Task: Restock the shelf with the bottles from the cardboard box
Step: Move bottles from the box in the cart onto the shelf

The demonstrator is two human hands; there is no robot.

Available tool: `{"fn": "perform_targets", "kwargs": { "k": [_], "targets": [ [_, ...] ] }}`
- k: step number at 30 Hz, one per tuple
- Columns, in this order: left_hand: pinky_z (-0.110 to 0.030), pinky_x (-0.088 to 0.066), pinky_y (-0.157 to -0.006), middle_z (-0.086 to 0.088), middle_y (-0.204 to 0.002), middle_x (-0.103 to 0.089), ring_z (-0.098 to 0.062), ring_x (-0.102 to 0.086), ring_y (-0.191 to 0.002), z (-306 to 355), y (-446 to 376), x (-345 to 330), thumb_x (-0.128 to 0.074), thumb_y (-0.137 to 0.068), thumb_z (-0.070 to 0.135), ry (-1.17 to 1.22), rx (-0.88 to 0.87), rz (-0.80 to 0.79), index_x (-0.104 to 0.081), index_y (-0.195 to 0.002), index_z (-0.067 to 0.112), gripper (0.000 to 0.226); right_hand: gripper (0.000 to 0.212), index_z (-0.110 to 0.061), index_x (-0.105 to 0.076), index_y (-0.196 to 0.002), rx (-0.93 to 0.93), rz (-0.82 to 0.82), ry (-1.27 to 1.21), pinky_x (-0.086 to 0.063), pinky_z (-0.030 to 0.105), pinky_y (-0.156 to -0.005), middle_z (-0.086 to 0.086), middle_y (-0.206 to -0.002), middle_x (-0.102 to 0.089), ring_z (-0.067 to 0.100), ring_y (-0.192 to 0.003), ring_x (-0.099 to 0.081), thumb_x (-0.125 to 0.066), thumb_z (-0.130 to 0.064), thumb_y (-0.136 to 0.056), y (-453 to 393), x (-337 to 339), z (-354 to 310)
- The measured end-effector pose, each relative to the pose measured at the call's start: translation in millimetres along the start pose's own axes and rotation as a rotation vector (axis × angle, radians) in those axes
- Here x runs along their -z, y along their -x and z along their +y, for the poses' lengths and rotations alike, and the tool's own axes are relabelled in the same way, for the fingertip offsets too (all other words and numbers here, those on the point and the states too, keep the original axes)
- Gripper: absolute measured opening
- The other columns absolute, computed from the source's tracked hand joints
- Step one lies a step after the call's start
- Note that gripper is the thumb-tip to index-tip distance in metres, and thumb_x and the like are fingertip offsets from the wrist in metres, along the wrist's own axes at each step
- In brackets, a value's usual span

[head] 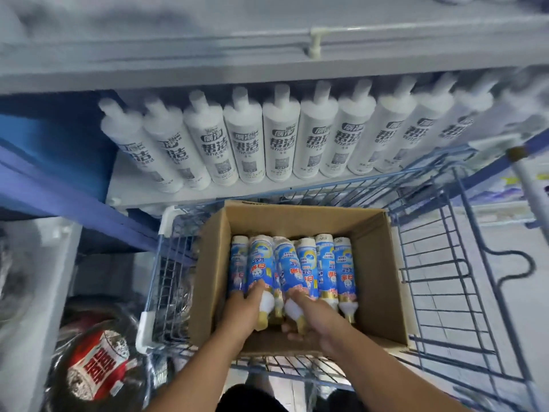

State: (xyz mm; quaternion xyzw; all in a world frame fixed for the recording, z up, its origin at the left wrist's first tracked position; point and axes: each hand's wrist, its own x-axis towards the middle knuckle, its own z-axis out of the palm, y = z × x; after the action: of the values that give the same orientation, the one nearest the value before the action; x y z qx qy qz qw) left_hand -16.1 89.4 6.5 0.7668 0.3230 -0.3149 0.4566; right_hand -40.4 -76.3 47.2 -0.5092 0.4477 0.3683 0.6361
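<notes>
Pale tiled floor (502,263) beneath a blue wire trolley (445,263).

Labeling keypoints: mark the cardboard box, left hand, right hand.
cardboard box (300,219): head view, far inner wall.
left hand (242,307): head view, back of hand.
right hand (316,318): head view, back of hand.

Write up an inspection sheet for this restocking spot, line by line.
Surface: shelf holds a row of white bottles leaning back; its front strip is bare.
Job's things: open cardboard box sits in the blue wire cart; blue-labelled bottles lie inside side by side, caps toward the person.
Clutter: red-labelled package in dark wrapping at lower left.
Grippers: left hand grips one blue-labelled bottle near its neck; right hand grips the bottle beside it.
Cables: nothing seen.
Surroundings: upper shelf edge with a white clip; pale floor right of the cart.
</notes>
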Motion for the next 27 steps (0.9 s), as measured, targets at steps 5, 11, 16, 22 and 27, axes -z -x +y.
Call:
{"fn": "perform_targets", "kwargs": {
  "k": [5, 11, 16, 22, 27],
  "targets": [
    [-0.044, -0.055, -0.091, -0.005, -0.107, -0.073, -0.025, -0.068, -0.096, 18, 62, -4, -0.045, -0.066, 0.086, 0.087, -0.120, 0.070, -0.068, -0.112, 0.015, 0.088, 0.041, -0.005, -0.055, -0.117, 0.144, -0.055, -0.029, -0.050, 0.029, -0.048, 0.015, -0.095, -0.071, 0.025, -0.059, -0.068, -0.065, -0.038, -0.095, 47, 11, 7],
    [-0.018, -0.044, -0.049, 0.001, -0.081, -0.068, -0.010, -0.062, -0.069, 69, 173, 7, -0.059, -0.094, 0.045, 0.276, -0.245, 0.151, -0.066, -0.095, 0.014, 0.033, 0.091, -0.017, -0.051, -0.121, 0.443, -0.017, -0.046, -0.058, 0.040, -0.066, 0.012, -0.104, -0.074, 0.032, -0.086, -0.074, -0.080, -0.074, -0.057, 101, 20, 0],
    [-0.036, -0.058, -0.069, 0.003, -0.079, -0.074, -0.016, -0.072, -0.073, 103, 236, 25, -0.062, -0.084, 0.059, 0.403, -0.401, 0.220, -0.070, -0.089, 0.022, 0.038, 0.051, -0.005, -0.048, -0.111, 0.653, -0.099, -0.027, -0.040, 0.024, -0.038, 0.011, -0.073, -0.062, 0.021, -0.046, -0.055, -0.069, -0.046, -0.089, 178, 24, -34],
    [-0.036, -0.057, -0.061, -0.005, -0.081, -0.076, -0.023, -0.074, -0.071, 149, 275, 53, -0.061, -0.075, 0.071, 0.509, -0.541, 0.188, -0.071, -0.094, 0.018, 0.058, 0.057, -0.003, -0.047, -0.113, 0.821, -0.110, -0.016, -0.040, 0.032, -0.049, 0.010, -0.070, -0.061, 0.020, -0.047, -0.050, -0.068, -0.051, -0.089, 243, 18, -76],
    [-0.034, -0.051, -0.058, -0.012, -0.078, -0.074, -0.025, -0.066, -0.060, 203, 283, 97, -0.069, -0.078, 0.057, 0.605, -0.643, 0.076, -0.068, -0.097, 0.014, 0.047, 0.057, -0.006, -0.049, -0.113, 0.913, -0.054, -0.004, -0.039, 0.027, -0.046, 0.011, -0.074, -0.061, 0.020, -0.045, -0.049, -0.066, -0.053, -0.087, 273, -9, -127]
  ]
}}
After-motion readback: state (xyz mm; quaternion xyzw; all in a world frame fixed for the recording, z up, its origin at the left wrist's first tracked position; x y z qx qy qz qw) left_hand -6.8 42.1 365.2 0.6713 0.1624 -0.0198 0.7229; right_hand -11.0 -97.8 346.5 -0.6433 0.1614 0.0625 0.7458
